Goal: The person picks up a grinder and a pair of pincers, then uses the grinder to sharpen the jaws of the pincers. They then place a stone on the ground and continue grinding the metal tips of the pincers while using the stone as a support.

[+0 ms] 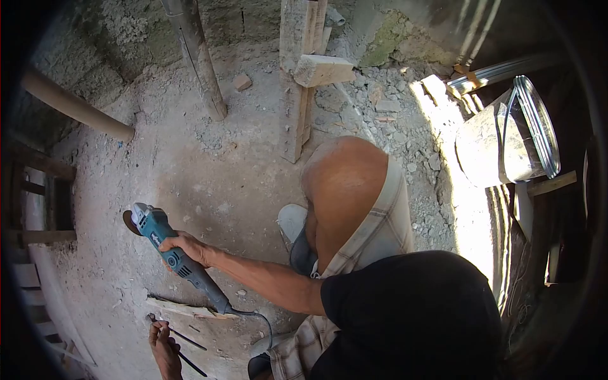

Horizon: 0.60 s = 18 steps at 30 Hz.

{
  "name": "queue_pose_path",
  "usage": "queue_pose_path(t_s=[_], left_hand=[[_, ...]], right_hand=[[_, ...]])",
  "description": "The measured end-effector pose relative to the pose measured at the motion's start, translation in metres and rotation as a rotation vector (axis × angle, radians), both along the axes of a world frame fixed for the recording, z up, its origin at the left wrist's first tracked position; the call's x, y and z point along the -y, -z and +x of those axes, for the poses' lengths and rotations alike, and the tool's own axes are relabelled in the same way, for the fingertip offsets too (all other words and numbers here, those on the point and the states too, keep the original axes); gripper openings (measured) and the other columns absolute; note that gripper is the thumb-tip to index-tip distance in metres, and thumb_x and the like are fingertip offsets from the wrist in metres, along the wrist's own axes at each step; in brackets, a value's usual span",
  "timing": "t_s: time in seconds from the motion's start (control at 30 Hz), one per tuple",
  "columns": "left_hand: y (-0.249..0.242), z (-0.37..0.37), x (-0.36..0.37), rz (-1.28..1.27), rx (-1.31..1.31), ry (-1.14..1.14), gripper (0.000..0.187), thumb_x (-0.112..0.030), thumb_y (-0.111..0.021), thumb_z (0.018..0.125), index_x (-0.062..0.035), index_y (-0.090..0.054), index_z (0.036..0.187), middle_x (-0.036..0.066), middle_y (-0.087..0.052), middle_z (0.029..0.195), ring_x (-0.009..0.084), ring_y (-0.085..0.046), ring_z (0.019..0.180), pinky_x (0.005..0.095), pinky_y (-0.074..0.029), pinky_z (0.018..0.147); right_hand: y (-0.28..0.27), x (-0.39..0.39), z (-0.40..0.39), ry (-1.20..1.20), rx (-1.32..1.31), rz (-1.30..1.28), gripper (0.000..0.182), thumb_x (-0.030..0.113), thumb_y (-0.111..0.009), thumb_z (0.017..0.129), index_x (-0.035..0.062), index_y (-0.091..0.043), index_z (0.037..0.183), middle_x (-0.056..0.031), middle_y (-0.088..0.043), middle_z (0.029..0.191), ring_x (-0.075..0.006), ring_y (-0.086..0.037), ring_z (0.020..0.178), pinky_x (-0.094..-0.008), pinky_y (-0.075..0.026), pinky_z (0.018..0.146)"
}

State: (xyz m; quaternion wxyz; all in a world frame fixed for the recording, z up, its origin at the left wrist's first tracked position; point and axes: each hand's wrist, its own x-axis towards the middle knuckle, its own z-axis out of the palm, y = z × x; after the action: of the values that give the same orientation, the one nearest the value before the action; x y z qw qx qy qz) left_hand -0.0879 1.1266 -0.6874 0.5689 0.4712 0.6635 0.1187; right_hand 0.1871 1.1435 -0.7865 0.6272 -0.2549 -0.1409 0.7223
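My right hand (187, 249) is wrapped round the body of a teal and black angle grinder (170, 244). The grinder's disc (130, 223) points to the upper left, clear of any workpiece, and its rear end overlaps a splintered strip of wood (183, 308) on the ground. A black cord (265, 322) runs from that end toward my leg. Lower down, the fingers of my left hand (164, 348) are closed on a dark metal piece with two thin rods (189, 342) that reach to the lower right. I cannot tell what kind of piece it is.
A wooden post (294, 120) with a block (323, 69) attached stands ahead of my bent knee (348, 177). Two round poles (202, 69) rise at the upper left. Rubble (405, 142) and a tipped whitish bucket (497, 139) lie to the right. Wooden framing (41, 237) lines the left edge.
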Motion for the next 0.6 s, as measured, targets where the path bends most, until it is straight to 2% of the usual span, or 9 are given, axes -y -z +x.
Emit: queue_pose_path(t_s=[0.03,0.1,0.2,0.23,0.3,0.43,0.53,0.6], left_hand=[[0.001,0.014,0.0,-0.04,-0.054,0.024,0.016,-0.029,-0.059,0.093,-0.0139,-0.055,0.092,-0.009,-0.03,0.068,0.0017,-0.026,0.049,0.0196,-0.02,0.042],[0.01,0.035,0.0,-0.087,-0.09,0.084,0.028,-0.04,-0.058,0.094,-0.0116,-0.058,0.097,-0.008,-0.031,0.069,0.0021,-0.025,0.048,0.0208,-0.021,0.042],[0.013,0.07,0.01,-0.103,-0.052,0.213,0.038,-0.047,-0.061,0.093,-0.0104,-0.061,0.102,-0.01,-0.032,0.063,0.0013,-0.027,0.05,0.0202,-0.021,0.044],[0.021,0.073,0.01,-0.098,-0.066,0.255,0.038,-0.048,-0.061,0.093,-0.0105,-0.061,0.102,-0.01,-0.033,0.063,0.0017,-0.027,0.05,0.0203,-0.021,0.044],[0.026,0.09,0.019,-0.096,-0.021,0.2,0.037,-0.047,-0.061,0.093,-0.0104,-0.06,0.101,-0.009,-0.034,0.063,0.0021,-0.027,0.05,0.0207,-0.022,0.045],[0.04,0.085,0.022,-0.079,0.028,0.187,0.038,-0.049,-0.058,0.094,-0.0114,-0.058,0.095,-0.009,-0.034,0.062,0.0027,-0.028,0.049,0.021,-0.021,0.044],[0.037,0.086,0.024,-0.12,0.087,0.034,0.044,-0.054,-0.045,0.097,-0.013,-0.054,0.086,-0.007,-0.036,0.064,0.0034,-0.03,0.048,0.0212,-0.021,0.044],[0.034,0.079,0.023,-0.113,0.143,0.081,0.047,-0.055,-0.044,0.098,-0.0104,-0.057,0.093,-0.004,-0.044,0.072,0.004,-0.032,0.052,0.0211,-0.023,0.046]], right_hand=[[0.002,-0.001,0.001,-0.012,-0.051,0.013,0.038,0.035,-0.067,0.078,0.0072,-0.048,0.097,-0.0074,-0.058,0.07,-0.014,-0.059,0.054,-0.0286,-0.052,0.047],[-0.003,0.0,-0.003,0.043,-0.03,0.042,0.044,0.042,-0.069,0.081,0.0074,-0.048,0.099,-0.0068,-0.058,0.07,-0.0144,-0.059,0.054,-0.0289,-0.052,0.048],[-0.006,0.003,-0.013,0.066,-0.073,0.041,0.046,0.043,-0.07,0.081,0.0081,-0.047,0.099,-0.0071,-0.058,0.069,-0.0152,-0.059,0.053,-0.0304,-0.052,0.049],[-0.005,0.005,-0.015,0.063,-0.108,0.053,0.046,0.043,-0.07,0.081,0.0083,-0.047,0.099,-0.0073,-0.058,0.069,-0.0154,-0.06,0.054,-0.0307,-0.052,0.05],[-0.003,0.007,-0.019,0.055,-0.164,0.042,0.045,0.041,-0.07,0.08,0.0071,-0.047,0.099,-0.0078,-0.058,0.07,-0.0159,-0.06,0.056,-0.0306,-0.052,0.051],[-0.003,0.008,-0.022,0.067,-0.152,0.027,0.047,0.042,-0.069,0.075,0.0074,-0.048,0.1,-0.0058,-0.058,0.069,-0.014,-0.06,0.053,-0.029,-0.052,0.049],[-0.008,0.011,-0.019,0.038,-0.169,0.004,0.045,0.041,-0.069,0.075,0.0072,-0.048,0.096,-0.0068,-0.059,0.07,-0.015,-0.06,0.054,-0.0294,-0.052,0.05],[-0.005,0.01,-0.021,0.035,-0.21,0.024,0.045,0.04,-0.069,0.078,0.0077,-0.047,0.1,-0.0078,-0.058,0.071,-0.016,-0.06,0.056,-0.0316,-0.054,0.05]])
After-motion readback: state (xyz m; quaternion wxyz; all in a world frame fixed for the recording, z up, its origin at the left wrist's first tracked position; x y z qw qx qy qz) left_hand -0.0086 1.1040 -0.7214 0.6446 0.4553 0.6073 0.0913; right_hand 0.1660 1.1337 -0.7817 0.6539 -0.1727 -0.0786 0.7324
